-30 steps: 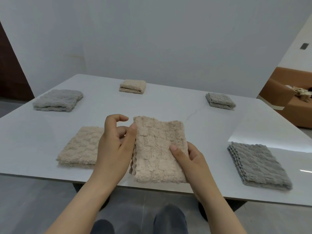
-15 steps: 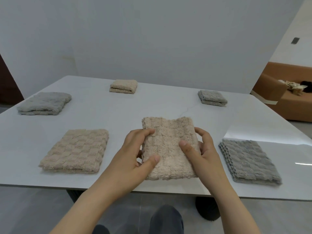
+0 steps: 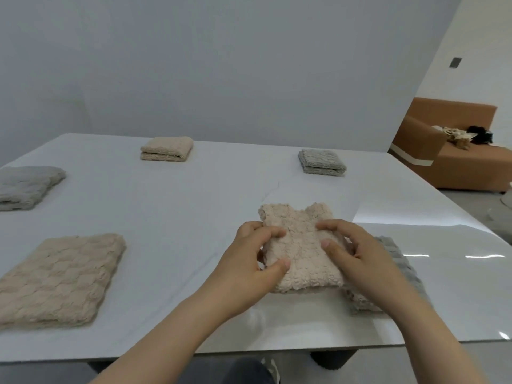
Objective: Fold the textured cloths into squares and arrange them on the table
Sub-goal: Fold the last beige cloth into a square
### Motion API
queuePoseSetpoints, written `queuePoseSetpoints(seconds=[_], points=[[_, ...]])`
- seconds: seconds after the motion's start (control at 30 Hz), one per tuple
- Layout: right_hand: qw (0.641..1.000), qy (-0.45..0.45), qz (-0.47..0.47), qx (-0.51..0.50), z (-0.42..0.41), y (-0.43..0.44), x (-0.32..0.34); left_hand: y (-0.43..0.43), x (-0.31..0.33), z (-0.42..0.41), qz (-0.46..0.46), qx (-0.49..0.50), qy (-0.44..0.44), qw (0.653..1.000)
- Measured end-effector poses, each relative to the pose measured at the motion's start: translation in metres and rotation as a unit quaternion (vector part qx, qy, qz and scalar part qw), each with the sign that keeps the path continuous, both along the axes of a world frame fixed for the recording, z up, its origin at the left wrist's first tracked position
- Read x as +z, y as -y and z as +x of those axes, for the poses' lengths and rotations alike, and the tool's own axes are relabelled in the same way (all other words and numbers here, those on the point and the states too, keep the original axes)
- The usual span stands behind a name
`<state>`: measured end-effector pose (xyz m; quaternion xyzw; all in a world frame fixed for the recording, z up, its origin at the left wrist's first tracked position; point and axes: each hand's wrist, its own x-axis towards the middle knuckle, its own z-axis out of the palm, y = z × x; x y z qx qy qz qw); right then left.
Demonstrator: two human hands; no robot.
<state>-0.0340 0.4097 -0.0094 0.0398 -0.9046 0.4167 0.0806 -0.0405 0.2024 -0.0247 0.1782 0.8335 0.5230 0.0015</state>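
Two hands' grip pinching beige cloth, half-hiding grey cloth behind right wrist

Left hand and right hand grip folded beige cloth by its side edges over white worktop; grey cloth partly hidden beneath right hand.

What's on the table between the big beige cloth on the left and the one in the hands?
Nothing: the head view shows bare white table between the flat beige cloth and the held cloth.
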Motion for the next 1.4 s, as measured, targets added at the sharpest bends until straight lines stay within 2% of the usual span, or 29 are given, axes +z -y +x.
queuePoseSetpoints(seconds=[0.17,0.37,0.53,0.87,1.1,1.4], points=[[0.996,-0.016,0.053,-0.067,-0.039,-0.046,0.005,-0.062,0.005,-0.044,-0.023,-0.022,-0.009,0.999],[0.985,-0.033,0.136,-0.098,-0.094,-0.11,0.006,-0.136,0.012,-0.105,-0.06,-0.051,-0.017,0.997],[0.973,-0.008,0.204,-0.109,-0.137,-0.165,-0.003,-0.195,0.004,-0.151,-0.089,-0.081,-0.013,0.993],[0.951,0.023,0.261,-0.162,-0.199,-0.25,-0.029,-0.289,-0.02,-0.216,-0.128,-0.118,0.01,0.985],[0.927,0.049,0.305,-0.214,-0.218,-0.272,-0.036,-0.311,-0.026,-0.229,-0.14,-0.123,0.016,0.982],[0.934,0.004,0.325,-0.15,-0.2,-0.229,-0.021,-0.264,-0.011,-0.213,-0.193,-0.093,-0.046,0.976]])
